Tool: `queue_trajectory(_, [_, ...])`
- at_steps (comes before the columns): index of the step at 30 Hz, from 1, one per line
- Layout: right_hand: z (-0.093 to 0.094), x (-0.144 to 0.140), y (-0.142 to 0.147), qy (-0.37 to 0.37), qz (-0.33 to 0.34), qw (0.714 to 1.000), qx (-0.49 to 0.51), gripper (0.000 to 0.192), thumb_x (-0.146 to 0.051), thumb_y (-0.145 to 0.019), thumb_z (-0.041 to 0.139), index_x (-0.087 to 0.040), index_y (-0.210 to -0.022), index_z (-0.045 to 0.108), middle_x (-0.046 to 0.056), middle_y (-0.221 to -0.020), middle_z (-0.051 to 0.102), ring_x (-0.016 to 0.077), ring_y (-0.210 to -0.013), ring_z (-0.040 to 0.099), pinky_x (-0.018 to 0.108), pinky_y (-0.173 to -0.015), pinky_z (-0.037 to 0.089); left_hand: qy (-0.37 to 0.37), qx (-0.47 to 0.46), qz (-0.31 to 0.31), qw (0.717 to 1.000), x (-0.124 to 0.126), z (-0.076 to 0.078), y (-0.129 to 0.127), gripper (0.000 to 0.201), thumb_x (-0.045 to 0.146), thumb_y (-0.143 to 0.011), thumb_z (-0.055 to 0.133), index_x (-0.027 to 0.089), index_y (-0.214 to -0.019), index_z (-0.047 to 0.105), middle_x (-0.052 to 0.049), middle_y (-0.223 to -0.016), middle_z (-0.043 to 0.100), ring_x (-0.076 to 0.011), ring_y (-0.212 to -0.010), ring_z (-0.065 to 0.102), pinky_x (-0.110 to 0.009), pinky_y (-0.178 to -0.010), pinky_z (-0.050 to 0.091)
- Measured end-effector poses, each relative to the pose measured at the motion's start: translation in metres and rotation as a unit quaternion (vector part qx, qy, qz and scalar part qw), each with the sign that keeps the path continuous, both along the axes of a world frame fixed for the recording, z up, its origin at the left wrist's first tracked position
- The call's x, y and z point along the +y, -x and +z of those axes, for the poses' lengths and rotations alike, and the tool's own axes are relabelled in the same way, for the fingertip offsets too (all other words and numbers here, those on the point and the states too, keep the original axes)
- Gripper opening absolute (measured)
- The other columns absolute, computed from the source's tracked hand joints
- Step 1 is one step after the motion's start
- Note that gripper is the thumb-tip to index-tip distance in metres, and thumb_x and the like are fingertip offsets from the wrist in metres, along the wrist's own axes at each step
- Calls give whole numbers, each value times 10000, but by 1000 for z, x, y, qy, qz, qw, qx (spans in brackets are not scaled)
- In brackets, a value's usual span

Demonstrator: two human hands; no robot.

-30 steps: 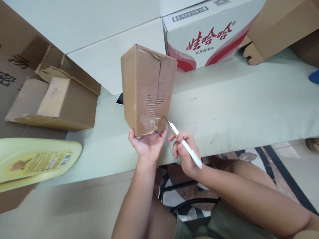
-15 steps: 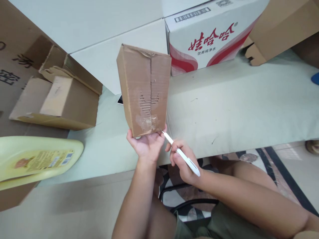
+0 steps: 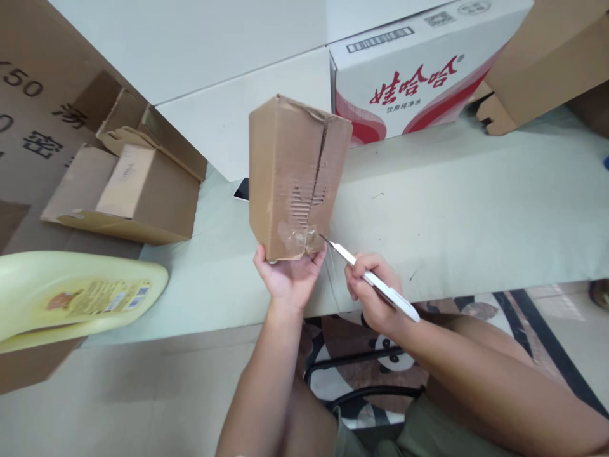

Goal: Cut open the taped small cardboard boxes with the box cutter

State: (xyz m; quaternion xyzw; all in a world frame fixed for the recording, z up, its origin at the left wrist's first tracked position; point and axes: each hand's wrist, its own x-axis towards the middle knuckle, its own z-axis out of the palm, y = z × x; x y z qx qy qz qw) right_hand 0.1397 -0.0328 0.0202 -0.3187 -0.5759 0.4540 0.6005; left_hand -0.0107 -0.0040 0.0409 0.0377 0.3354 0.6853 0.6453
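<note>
A small brown cardboard box (image 3: 297,165) is held up tilted over the table, its seamed face turned towards me. My left hand (image 3: 292,276) grips its lower end, thumb on the left side and fingers at the right and underneath. Clear tape (image 3: 299,238) clings near the bottom of the seam, below a patch of torn, ridged cardboard. My right hand (image 3: 375,289) is closed around a white utility knife (image 3: 390,292). The knife's thin blade points up and left, its tip at the box's lower right edge; whether it touches I cannot tell.
The table (image 3: 428,209) has a pale green cover. A phone (image 3: 242,190) lies behind the box. A white-and-red water carton (image 3: 423,89) stands at the back. Open cardboard boxes (image 3: 162,197) and a yellow bottle (image 3: 95,298) are at left; another carton (image 3: 537,76) is at right.
The box has turned so that more of its left side shows. The knife and my right hand have moved right, and the blade tip has drawn up from the box's bottom edge.
</note>
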Motion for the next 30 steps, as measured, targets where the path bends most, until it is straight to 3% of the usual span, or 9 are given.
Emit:
queue_trajectory(5, [-5, 16, -7, -42, -108, 993, 18, 54, -233, -1009, 553, -277, -991, 527, -55, -791, 535, 85, -501, 485, 237, -484, 389, 19, 63, -31, 997, 0, -3, 0, 631, 644, -731, 747, 270, -1235, 687, -100, -1262, 743, -304, -1127, 710, -435, -898, 605])
queue_trajectory(8, [-5, 26, -13, -27, -155, 987, 8, 58, -324, -1043, 559, -295, -1027, 511, -41, -854, 611, 103, -533, 570, 274, -531, 477, 13, 92, -39, 995, -1, -6, -2, 701, 640, -728, 762, 263, -1311, 665, -110, -1310, 731, -315, -1191, 697, -407, -875, 611])
queue_trajectory(11, [-3, 36, -22, -23, -198, 979, -35, 102, -394, -1072, 522, -305, -1026, 500, -9, -855, 675, 172, -668, 674, 378, -686, 576, 3, 118, -35, 992, -2, -9, -3, 750, 635, -703, 798, 275, -1345, 655, -99, -1300, 737, -310, -1197, 700, -379, -841, 611])
queue_trajectory(14, [-6, 45, -33, -27, -242, 968, -67, 134, -425, -1059, 540, -302, -1054, 489, 45, -993, 718, 234, -957, 730, 491, -906, 579, -2, 146, -39, 988, -3, -14, -4, 771, 626, -689, 819, 266, -1351, 654, -106, -1308, 740, -330, -1246, 685, -381, -844, 608])
queue_trajectory(18, [-14, 56, -46, 12, -239, 969, -68, 276, -431, -981, 647, -298, -1109, 441, 99, -1304, 674, 260, -1250, 670, 582, -1122, 467, -25, 197, -63, 978, -4, -20, -9, 705, 561, -685, 848, 283, -1308, 670, -86, -1395, 709, -356, -1392, 596, -421, -951, 594])
queue_trajectory(24, [-18, 70, -62, 23, -236, 971, -39, 356, -453, -969, 652, -310, -1131, 369, 123, -1489, 565, 261, -1464, 551, 594, -1236, 359, -24, 201, -69, 977, -5, -23, -18, 697, 500, -631, 887, 284, -1257, 668, -77, -1426, 683, -364, -1477, 512, -429, -986, 584])
queue_trajectory(30, [-28, 75, -65, 10, -233, 971, -52, 303, -411, -1007, 595, -321, -1142, 338, 141, -1506, 517, 249, -1476, 543, 501, -1122, 508, -14, 193, -54, 980, -6, -26, -21, 856, 451, -611, 921, 323, -1395, 604, -62, -1401, 700, -328, -1402, 595, -415, -974, 596])
